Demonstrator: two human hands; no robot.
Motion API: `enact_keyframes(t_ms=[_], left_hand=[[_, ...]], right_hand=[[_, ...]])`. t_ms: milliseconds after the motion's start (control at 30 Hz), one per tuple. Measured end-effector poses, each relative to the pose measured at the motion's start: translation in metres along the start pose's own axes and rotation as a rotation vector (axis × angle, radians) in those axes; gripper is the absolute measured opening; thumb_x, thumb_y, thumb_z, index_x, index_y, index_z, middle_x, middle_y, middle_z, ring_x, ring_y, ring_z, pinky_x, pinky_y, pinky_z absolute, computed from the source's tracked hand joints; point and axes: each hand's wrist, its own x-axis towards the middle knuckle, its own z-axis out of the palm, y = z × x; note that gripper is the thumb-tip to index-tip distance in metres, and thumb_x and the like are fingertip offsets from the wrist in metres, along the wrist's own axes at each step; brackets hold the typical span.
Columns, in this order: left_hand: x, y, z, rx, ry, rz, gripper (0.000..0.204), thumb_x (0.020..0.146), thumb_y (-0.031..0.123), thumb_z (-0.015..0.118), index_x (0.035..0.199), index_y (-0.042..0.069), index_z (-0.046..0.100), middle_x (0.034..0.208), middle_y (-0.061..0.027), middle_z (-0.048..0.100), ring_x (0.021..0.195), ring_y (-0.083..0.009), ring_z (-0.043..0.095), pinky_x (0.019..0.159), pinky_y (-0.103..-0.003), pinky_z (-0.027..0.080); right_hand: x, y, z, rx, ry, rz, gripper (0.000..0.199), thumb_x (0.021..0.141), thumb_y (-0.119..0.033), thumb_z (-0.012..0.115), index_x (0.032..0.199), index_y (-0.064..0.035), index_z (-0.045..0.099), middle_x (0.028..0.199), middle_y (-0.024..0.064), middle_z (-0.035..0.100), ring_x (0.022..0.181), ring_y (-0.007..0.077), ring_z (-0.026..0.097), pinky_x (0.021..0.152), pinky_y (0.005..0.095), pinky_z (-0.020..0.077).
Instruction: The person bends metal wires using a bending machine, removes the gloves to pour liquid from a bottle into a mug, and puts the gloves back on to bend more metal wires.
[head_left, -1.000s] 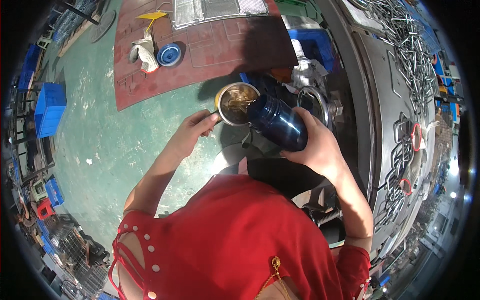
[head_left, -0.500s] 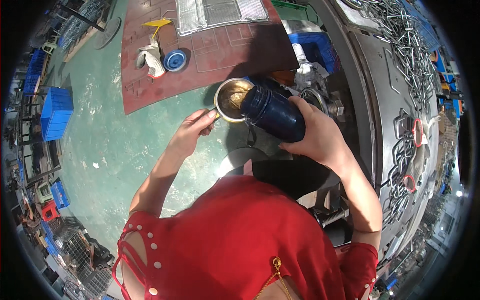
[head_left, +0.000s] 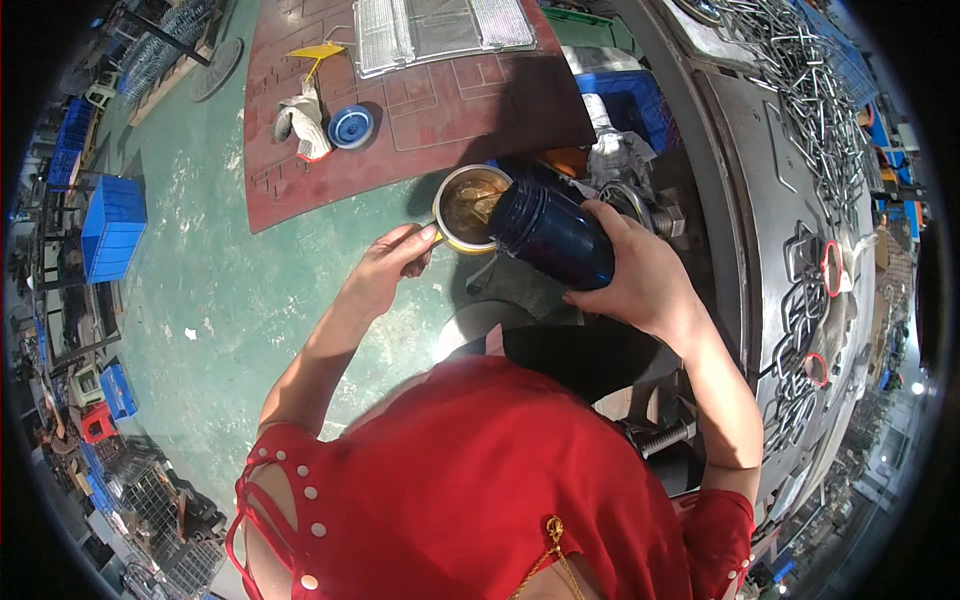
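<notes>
My left hand [head_left: 395, 262] is closed round the handle of a yellow-rimmed mug [head_left: 440, 222] with a metal inside. Brownish liquid [head_left: 468, 205] lies in the mug. In my right hand [head_left: 640, 265] is a dark blue bottle [head_left: 560, 240], gripped round its lower body and tilted to the left. The bottle's uncapped mouth is over the mug's right edge. Beyond the mug, a round blue lid [head_left: 351, 127] rests on a reddish-brown board [head_left: 420, 125], beside a pale work glove [head_left: 303, 122].
A wire mesh basket [head_left: 445, 38] and a yellow piece [head_left: 318, 51] lie on the board. To the right, a metal table [head_left: 765, 170] carries bent metal rods [head_left: 825, 130] and red-cuffed gloves [head_left: 840, 290]. A blue crate [head_left: 112, 228] stands on the green floor at left.
The mug and bottle have shifted slightly to the right and down. My right hand has moved a little with the bottle. Both grips are unchanged.
</notes>
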Motion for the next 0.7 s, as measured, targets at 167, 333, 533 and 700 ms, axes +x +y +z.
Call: enact_keyframes(t_ms=[167, 333, 533, 700], left_hand=[[0.0016, -0.0035, -0.0029, 0.045, -0.011, -0.010, 0.025, 0.102, 0.034, 0.057, 0.096, 0.010, 0.061, 0.079, 0.0041, 0.054, 0.070, -0.0056, 0.042, 0.063, -0.022, 0.032], [0.0030, -0.0076, -0.0039, 0.033, -0.032, -0.026, 0.025, 0.102, 0.034, 0.058, 0.096, 0.010, 0.062, 0.079, 0.0042, 0.054, 0.069, -0.0055, 0.042, 0.062, -0.022, 0.032], [0.0028, -0.0083, -0.0022, 0.039, -0.016, -0.037, 0.025, 0.101, 0.034, 0.059, 0.096, 0.010, 0.062, 0.078, 0.0040, 0.054, 0.068, -0.0058, 0.042, 0.062, -0.022, 0.032], [0.0027, -0.0086, 0.0027, 0.031, 0.040, -0.043, 0.033, 0.098, 0.041, 0.064, 0.084, 0.011, 0.062, 0.074, 0.0046, 0.054, 0.066, -0.0056, 0.044, 0.061, -0.023, 0.033]], right_hand=[[0.0000, -0.0013, -0.0012, -0.028, -0.028, 0.046, 0.089, 0.061, -0.024, 0.088, 0.139, -0.0056, 0.048, 0.118, 0.0250, 0.065, 0.110, 0.0412, 0.064, 0.096, 0.0419, 0.0500], [0.0001, -0.0014, -0.0017, -0.057, -0.042, 0.069, 0.091, 0.061, -0.025, 0.088, 0.140, -0.0065, 0.048, 0.118, 0.0248, 0.064, 0.109, 0.0412, 0.064, 0.096, 0.0421, 0.0502], [-0.0010, 0.0011, -0.0016, -0.063, -0.038, 0.067, 0.091, 0.060, -0.025, 0.088, 0.140, -0.0065, 0.048, 0.119, 0.0246, 0.064, 0.109, 0.0413, 0.064, 0.096, 0.0422, 0.0502], [-0.0018, 0.0027, -0.0017, -0.042, -0.015, 0.041, 0.090, 0.060, -0.023, 0.088, 0.140, -0.0059, 0.049, 0.120, 0.0248, 0.064, 0.110, 0.0417, 0.063, 0.096, 0.0419, 0.0505]])
